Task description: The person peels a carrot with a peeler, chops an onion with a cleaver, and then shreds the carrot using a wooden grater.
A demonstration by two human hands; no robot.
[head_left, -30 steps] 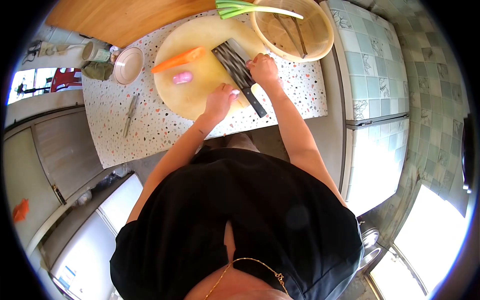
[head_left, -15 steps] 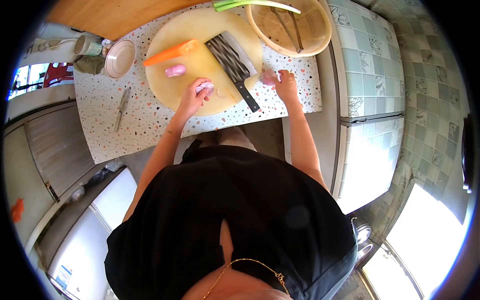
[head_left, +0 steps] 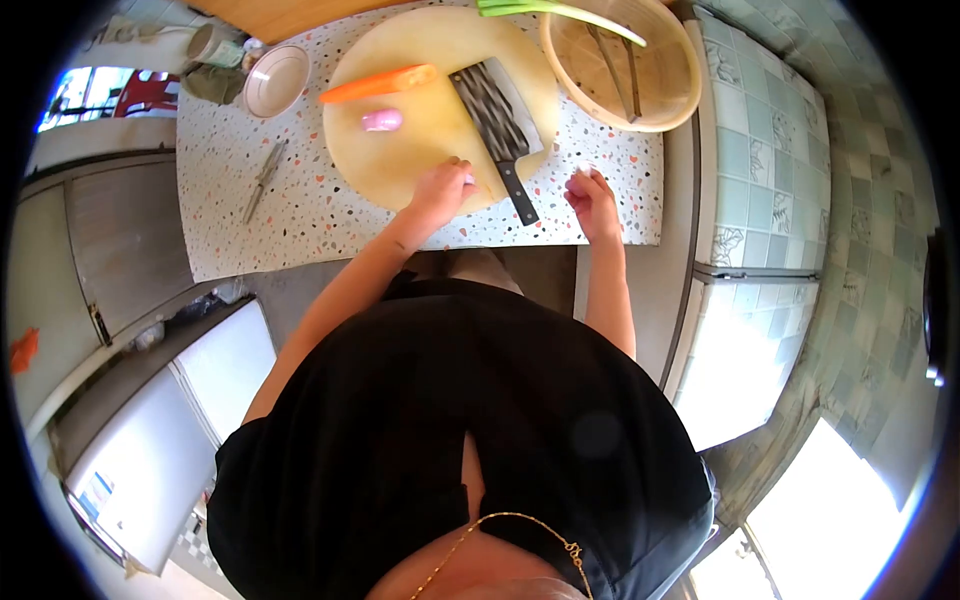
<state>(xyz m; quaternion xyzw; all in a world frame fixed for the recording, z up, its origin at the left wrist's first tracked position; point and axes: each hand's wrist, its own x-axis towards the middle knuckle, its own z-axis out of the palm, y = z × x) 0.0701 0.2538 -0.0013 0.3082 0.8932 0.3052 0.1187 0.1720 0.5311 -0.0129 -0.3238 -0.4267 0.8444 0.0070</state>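
Note:
My left hand [head_left: 440,194] is closed over the near edge of the round cutting board [head_left: 430,40]. A pale bit of a shallot [head_left: 470,180] shows at its fingertips, the rest hidden by the fingers. Right of the board, my right hand [head_left: 594,208] hovers over the counter with curled fingers. Something small and whitish shows at its fingertips, too small to name. Between the hands a cleaver [head_left: 496,118] lies on the board, its black handle pointing toward me over the rim. A carrot [head_left: 380,84] and a pink peeled shallot [head_left: 382,120] rest on the board's left side.
A tan basin [head_left: 690,95] at the back right holds two sticks, with a green onion [head_left: 560,8] across its rim. On the left of the speckled counter [head_left: 320,235] are a bowl [head_left: 277,81] and a thin knife-like tool [head_left: 264,181]. A tiled block [head_left: 760,150] stands at right.
The view has shifted, so the counter items appear farther right. My left hand has turned, its fingers now covering most of the shallot. My right hand has drawn nearer to me, its pinkish piece no longer visible.

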